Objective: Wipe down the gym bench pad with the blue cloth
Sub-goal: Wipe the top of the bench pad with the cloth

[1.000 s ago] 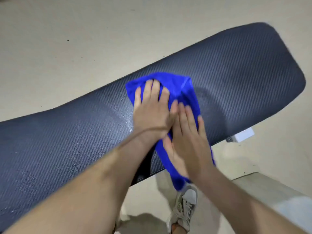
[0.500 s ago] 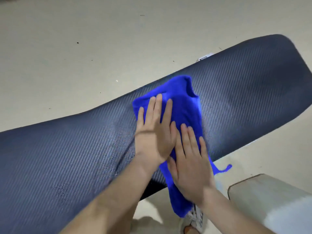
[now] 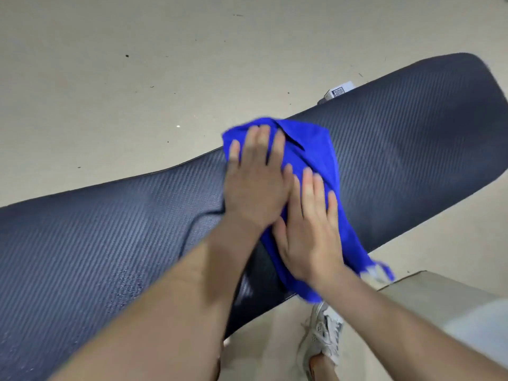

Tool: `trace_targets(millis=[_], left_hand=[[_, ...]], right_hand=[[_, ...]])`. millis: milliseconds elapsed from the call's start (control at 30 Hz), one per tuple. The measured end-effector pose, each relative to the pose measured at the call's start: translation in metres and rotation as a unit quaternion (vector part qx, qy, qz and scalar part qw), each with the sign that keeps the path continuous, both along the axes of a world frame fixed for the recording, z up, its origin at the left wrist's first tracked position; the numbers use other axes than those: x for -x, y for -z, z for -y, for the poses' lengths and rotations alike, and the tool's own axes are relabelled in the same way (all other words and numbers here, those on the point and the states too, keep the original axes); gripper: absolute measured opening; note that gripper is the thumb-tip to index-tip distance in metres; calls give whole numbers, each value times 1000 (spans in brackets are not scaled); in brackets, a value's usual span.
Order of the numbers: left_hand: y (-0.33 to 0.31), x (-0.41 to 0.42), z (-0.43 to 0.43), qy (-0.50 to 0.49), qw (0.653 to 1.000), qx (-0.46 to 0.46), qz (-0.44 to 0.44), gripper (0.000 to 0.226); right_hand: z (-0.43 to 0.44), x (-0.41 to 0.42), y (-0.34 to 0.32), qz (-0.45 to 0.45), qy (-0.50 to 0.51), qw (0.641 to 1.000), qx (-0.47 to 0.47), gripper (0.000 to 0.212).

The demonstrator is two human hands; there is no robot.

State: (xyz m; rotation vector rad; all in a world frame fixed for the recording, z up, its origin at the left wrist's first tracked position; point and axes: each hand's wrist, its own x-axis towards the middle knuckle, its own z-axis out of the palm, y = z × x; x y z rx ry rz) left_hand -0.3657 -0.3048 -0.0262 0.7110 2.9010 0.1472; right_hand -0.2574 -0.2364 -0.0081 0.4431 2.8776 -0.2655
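Observation:
The long dark bench pad (image 3: 412, 138) with a ribbed carbon-weave surface runs from lower left to upper right. A blue cloth (image 3: 313, 149) lies across its middle, draped over both the far and near edges. My left hand (image 3: 255, 182) presses flat on the cloth's far part, fingers straight and reaching the pad's far edge. Beside it my right hand (image 3: 310, 229) presses flat on the cloth nearer to me. Both hands are blurred by motion. The cloth's lower end (image 3: 308, 287) hangs off the near edge.
Beige floor (image 3: 137, 78) surrounds the bench. A white part of the bench frame with a label (image 3: 338, 92) shows behind the pad. A grey block (image 3: 453, 303) sits at lower right. My shoe (image 3: 321, 334) stands on the floor below the pad's near edge.
Both hands have pushed the cloth away from me toward the pad's far edge. The cloth now overhangs that edge. The view has tilted slightly.

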Motion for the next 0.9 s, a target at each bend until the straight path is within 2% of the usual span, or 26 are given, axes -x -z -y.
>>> trace_targets(millis=[67, 100, 133, 200, 233, 300, 367, 467, 533, 600, 633, 700, 767, 800, 867, 900], left_hand=[[13, 39, 30, -34, 998, 21, -58, 51], [17, 53, 45, -15, 994, 65, -88, 41], [18, 60, 61, -5, 991, 111, -79, 32], [17, 62, 81, 21, 989, 131, -62, 21], [17, 57, 89, 36, 991, 121, -46, 21], [4, 50, 81, -29, 994, 102, -28, 33], [5, 30, 76, -57, 998, 35, -2, 47], [-7, -26, 75, -29, 999, 10, 10, 56], [-19, -64, 69, -33, 997, 17, 63, 58], [-30, -90, 59, -51, 995, 25, 81, 57], [-37, -93, 51, -68, 994, 26, 81, 54], [-47, -84, 41, -106, 992, -7, 72, 45], [-55, -62, 27, -84, 994, -42, 58, 52], [-57, -49, 19, -43, 997, -27, 60, 59], [-52, -22, 10, 34, 996, -8, 85, 58], [-51, -9, 10, 47, 992, -27, 118, 46]], right_hand=[[11, 41, 5, -18, -55, 998, -9, 70], [16, 60, 6, -25, -75, 997, -19, 68], [25, 75, 8, -27, -83, 996, -26, 67], [40, 90, 10, -28, -76, 996, -23, 64], [45, 88, 11, -29, -72, 997, -15, 63], [47, 67, 10, -30, -75, 997, 7, 63], [45, 33, 7, -28, -85, 996, 16, 63], [36, -23, -5, 17, -98, 994, 36, 62], [23, -50, -17, 24, -83, 987, 137, 58], [4, -57, -33, -8, 3, 961, 276, 48], [-9, -57, -40, -36, 52, 949, 310, 44], [-26, -54, -44, -66, 106, 953, 275, 45], [-36, -55, -46, -20, 101, 971, 216, 59], [-37, -58, -46, 16, 84, 976, 202, 62], [-34, -66, -42, 73, 69, 969, 224, 60], [-35, -66, -40, 83, 88, 959, 256, 55]])
